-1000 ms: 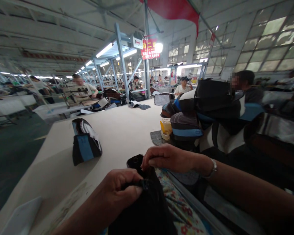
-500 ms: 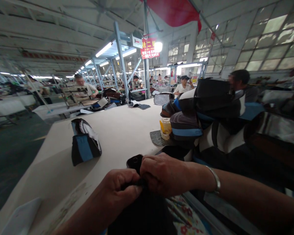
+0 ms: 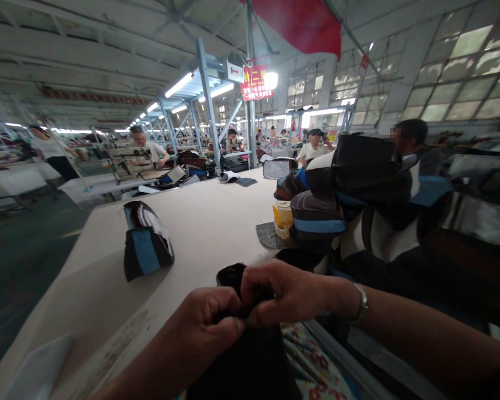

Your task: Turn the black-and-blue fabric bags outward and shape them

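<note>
At the near table edge my left hand (image 3: 204, 322) pinches a black piece of material (image 3: 241, 366) between thumb and fingers. My right hand (image 3: 283, 291) is closed on the same piece, its fingertips close against those of the left. The black piece hangs down over my lap; the exact spot being pinched is mostly hidden by the fingers. Just beyond the hands lies a dark, glossy object with a rounded end (image 3: 230, 274), like a phone, partly covered by my right hand.
A black and blue bag (image 3: 145, 253) stands on the pale table (image 3: 208, 222). To the right are a tub with a yellow tool (image 3: 282, 219), a grey pad (image 3: 266, 236) and a pile of bags (image 3: 316, 214). A folded white sheet (image 3: 39, 364) lies front left. Several people work beyond.
My right hand has turned slightly, its thumb now showing at the pinch beside my left thumb. My left hand has barely moved and still grips the black material.
</note>
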Demonstrator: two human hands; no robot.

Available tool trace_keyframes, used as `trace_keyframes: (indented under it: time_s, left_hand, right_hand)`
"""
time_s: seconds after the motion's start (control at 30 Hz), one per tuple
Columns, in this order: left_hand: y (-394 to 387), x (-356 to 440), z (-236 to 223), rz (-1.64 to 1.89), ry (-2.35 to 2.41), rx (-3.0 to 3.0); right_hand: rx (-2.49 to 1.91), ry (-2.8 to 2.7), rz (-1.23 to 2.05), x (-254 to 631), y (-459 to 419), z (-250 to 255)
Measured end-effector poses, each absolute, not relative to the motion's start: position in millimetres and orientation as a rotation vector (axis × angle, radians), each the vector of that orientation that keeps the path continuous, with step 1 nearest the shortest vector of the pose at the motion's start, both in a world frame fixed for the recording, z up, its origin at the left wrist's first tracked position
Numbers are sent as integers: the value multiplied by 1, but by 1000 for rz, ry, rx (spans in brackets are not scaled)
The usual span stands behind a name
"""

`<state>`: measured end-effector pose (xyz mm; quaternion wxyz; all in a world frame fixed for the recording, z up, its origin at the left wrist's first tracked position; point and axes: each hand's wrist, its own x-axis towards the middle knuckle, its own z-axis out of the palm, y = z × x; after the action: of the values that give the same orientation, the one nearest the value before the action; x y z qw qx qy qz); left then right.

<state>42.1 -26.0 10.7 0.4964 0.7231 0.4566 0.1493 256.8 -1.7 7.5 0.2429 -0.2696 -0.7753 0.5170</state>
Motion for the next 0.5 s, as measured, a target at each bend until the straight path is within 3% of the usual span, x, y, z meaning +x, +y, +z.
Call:
trace_keyframes:
  time_s: [0.3, 0.5]
  left_hand:
    - [-27, 46, 14, 333, 1128, 1779]
    - [-26, 50, 13, 339, 1217, 1893]
  right_hand:
    - [-821, -2124, 1347, 256, 1, -3]
    - [-693, -2273, 955, 253, -3, -7]
